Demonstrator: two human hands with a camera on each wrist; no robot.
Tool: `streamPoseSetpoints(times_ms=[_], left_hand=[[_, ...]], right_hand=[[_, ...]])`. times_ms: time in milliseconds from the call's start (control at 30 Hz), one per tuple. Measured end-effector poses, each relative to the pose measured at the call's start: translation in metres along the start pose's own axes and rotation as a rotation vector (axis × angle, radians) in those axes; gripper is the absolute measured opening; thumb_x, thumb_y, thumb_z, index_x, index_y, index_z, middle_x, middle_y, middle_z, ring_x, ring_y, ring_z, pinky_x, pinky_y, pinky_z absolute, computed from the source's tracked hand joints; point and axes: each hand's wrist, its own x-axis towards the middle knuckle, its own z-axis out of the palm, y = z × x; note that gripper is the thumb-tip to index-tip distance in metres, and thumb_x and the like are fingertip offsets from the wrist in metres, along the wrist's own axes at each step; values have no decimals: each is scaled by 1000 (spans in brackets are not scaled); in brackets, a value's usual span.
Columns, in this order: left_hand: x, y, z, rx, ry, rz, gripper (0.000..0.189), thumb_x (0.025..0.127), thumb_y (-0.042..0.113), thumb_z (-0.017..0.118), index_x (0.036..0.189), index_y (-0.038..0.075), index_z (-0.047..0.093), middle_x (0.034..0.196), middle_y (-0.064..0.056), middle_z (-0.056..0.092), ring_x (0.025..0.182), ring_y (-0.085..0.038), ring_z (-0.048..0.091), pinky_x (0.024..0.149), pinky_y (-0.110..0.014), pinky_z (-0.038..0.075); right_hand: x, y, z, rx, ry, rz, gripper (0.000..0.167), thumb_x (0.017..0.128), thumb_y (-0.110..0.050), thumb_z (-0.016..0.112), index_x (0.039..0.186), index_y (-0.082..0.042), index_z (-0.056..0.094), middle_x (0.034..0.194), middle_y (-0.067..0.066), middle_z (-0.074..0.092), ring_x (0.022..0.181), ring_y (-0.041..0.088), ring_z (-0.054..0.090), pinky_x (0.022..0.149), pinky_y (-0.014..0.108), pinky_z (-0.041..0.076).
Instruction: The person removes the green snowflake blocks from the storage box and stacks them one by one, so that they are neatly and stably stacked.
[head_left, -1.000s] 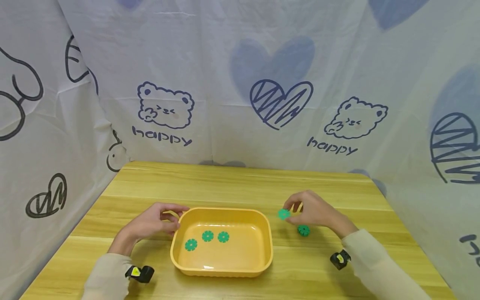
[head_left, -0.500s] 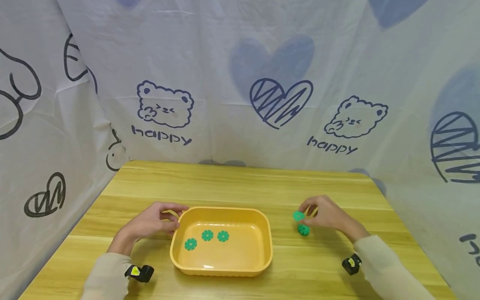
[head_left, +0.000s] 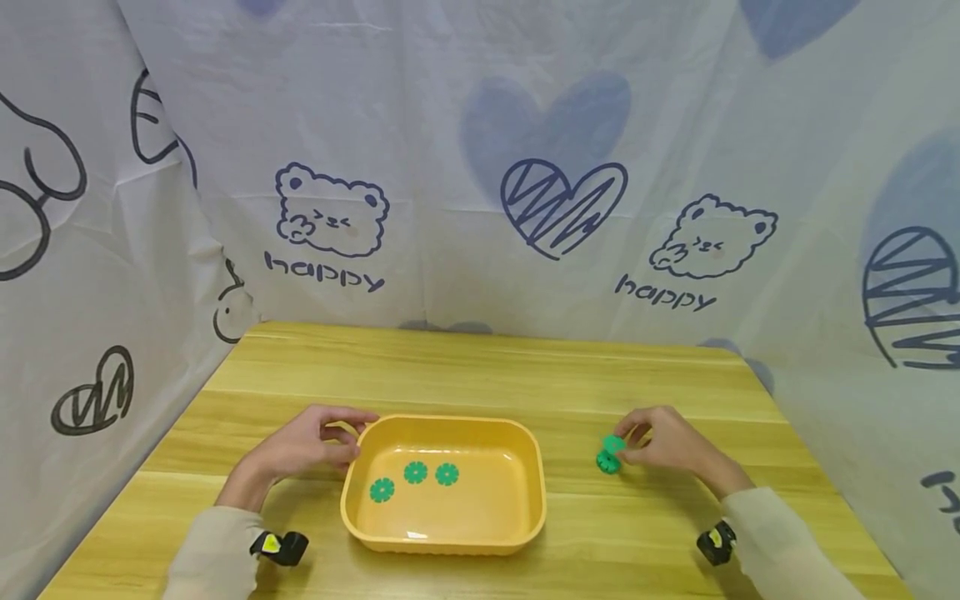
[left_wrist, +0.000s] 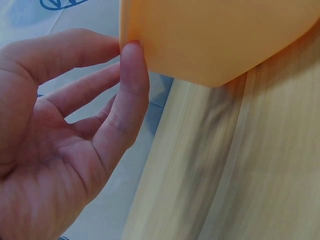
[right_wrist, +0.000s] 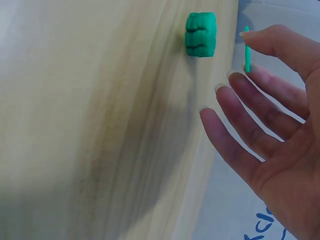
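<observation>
A green notched plastic disc (head_left: 615,443) is pinched between thumb and index finger of my right hand (head_left: 665,442), edge-on in the right wrist view. Close under it on the table stands a short stack (right_wrist: 201,35) of the same green discs. My left hand (head_left: 311,440) grips the left side of a yellow plastic basin (head_left: 442,546), thumb and forefinger on its wall in the left wrist view. On the basin floor lie 3 green discs (head_left: 416,472), apart from one another, toward the left and middle.
The wooden table (head_left: 480,367) runs back to a white printed cloth (head_left: 450,167) that hangs behind and at both sides. A black camera (head_left: 279,547) is worn at the left wrist, another black camera (head_left: 717,543) at the right.
My right hand has moved right and slightly nearer with its disc, from between basin and stack to over the stack. The left hand and the basin have stayed in place.
</observation>
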Motion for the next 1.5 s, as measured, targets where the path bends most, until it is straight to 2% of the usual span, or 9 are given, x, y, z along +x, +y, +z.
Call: streamPoseSetpoints(times_ms=[333,500,867,1233,1500], left_hand=[[0,0,0,24,-5,8,55,92,2,68,142,-14,51,118,-32,59,90,-14,68,76,-36,66],[0,0,-1,18,-3,10,55,92,2,68,142,-14,51,119,-32,58,90,-14,68,76,-36,66],[0,-1,-1,19,-1,9,55,92,3,68,142,-13,52,118,-32,58,89,-13,68,76,-37,66],[1,-2,-1,8,0,9,54,92,3,68,142,-13,52,116,-29,59,89,-11,68,76,-36,66],[0,-2,-1,10,3,-1,55,92,3,68,142,-13,51,118,-31,59,89,-12,68,75,-36,66]], right_hand=[[-3,7,5,-1,-22,20,21,81,-19,84,98,-8,77,94,3,76,80,7,67,67,21,59],[-4,6,6,18,-33,24,21,81,-19,85,98,-9,77,95,2,76,82,9,68,69,20,59],[-5,4,9,10,-52,-7,22,83,-22,85,100,-10,79,98,3,78,81,6,67,71,19,59],[-5,-1,12,-43,-29,6,23,82,-25,85,97,-10,79,96,2,78,83,17,72,70,20,59],[-4,0,14,-85,-19,-11,21,82,-26,86,97,-11,79,94,1,78,82,17,72,70,23,60]])
